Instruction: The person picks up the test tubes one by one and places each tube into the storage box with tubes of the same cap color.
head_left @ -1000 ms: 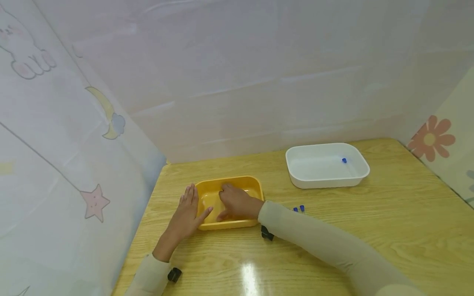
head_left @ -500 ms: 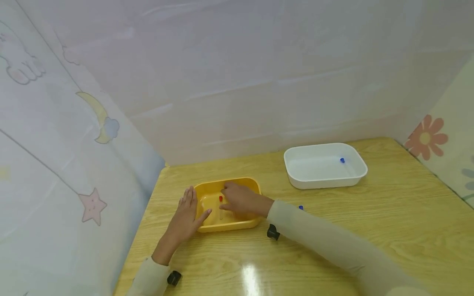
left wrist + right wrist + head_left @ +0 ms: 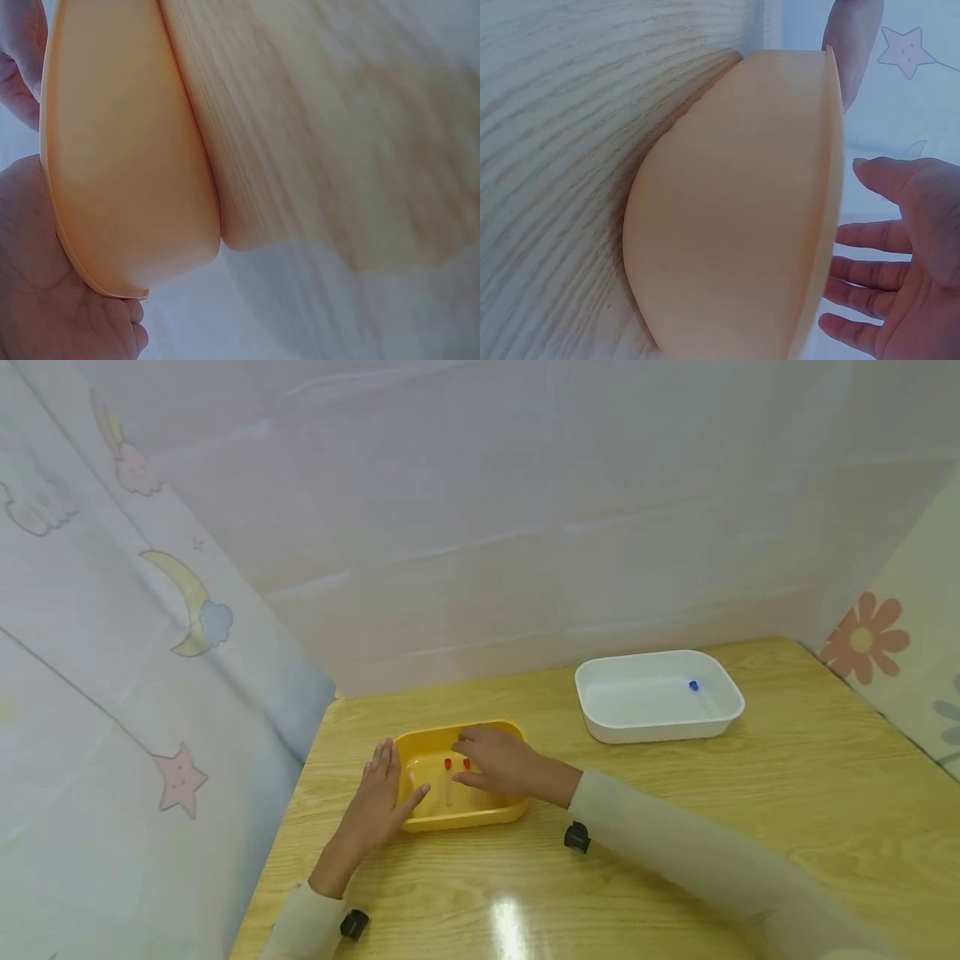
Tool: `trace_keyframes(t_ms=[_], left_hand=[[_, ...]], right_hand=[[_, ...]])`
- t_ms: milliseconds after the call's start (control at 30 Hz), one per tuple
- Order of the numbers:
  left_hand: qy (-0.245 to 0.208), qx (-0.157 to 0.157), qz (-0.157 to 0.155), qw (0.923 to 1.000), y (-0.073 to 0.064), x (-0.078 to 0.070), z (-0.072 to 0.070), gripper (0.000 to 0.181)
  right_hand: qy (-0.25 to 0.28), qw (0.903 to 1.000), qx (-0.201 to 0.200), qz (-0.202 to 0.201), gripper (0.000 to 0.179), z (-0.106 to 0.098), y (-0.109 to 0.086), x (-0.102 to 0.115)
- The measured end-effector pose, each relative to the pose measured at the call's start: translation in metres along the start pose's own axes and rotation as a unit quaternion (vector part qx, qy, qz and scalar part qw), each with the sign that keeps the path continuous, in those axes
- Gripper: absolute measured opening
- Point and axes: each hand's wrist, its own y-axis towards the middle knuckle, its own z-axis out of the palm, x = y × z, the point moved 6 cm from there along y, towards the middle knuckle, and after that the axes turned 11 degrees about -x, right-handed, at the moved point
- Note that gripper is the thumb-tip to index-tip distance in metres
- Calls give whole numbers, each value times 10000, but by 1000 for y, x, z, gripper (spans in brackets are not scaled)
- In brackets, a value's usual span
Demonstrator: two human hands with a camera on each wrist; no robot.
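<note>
My left hand (image 3: 377, 795) rests on the left end of a yellow plastic tray (image 3: 465, 819), fingers straight along the rim and thumb reaching over the inside. In the left wrist view its palm lies against the tray edge (image 3: 135, 150). Two small red caps show in the tray. The left red cap (image 3: 447, 763) tops a thin clear tube (image 3: 448, 792) lying flat. The right red cap (image 3: 467, 763) sits between the thumb and fingers of my right hand (image 3: 501, 762), which hovers over the tray. In the right wrist view the right hand's fingers (image 3: 874, 276) are spread and hold nothing.
A white plastic tray (image 3: 652, 727) stands at the back right of the wooden table (image 3: 675, 827), with a small blue cap (image 3: 693, 686) inside. Behind the table hangs a pale sheet (image 3: 487, 543). My right forearm (image 3: 675, 843) crosses the table's right half.
My right hand has opened and drawn back rightward, revealing two red caps in the yellow tray. Blue caps on the table are now hidden behind the right sleeve. The left hand stays put.
</note>
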Motion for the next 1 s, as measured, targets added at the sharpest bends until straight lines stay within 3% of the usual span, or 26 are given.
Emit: trace_keyframes(t_ms=[233,367,600,1000], left_hand=[[23,90,-27,10000,-1,-1,2,95],[52,71,-18,10000,-1,-1,4,95],[85,125,-45,9999,0,1,2,95],[78,86,9,9999,1,0,-2,94]], right_hand=[[-194,9991,-339,-168,53,-13,-14,-6],[137,9980,-596,-158,55,-20,-21,-11],[681,9955,-666,15,60,-28,-35,-20],[460,9952,-856,148,64,-47,-60,-41]])
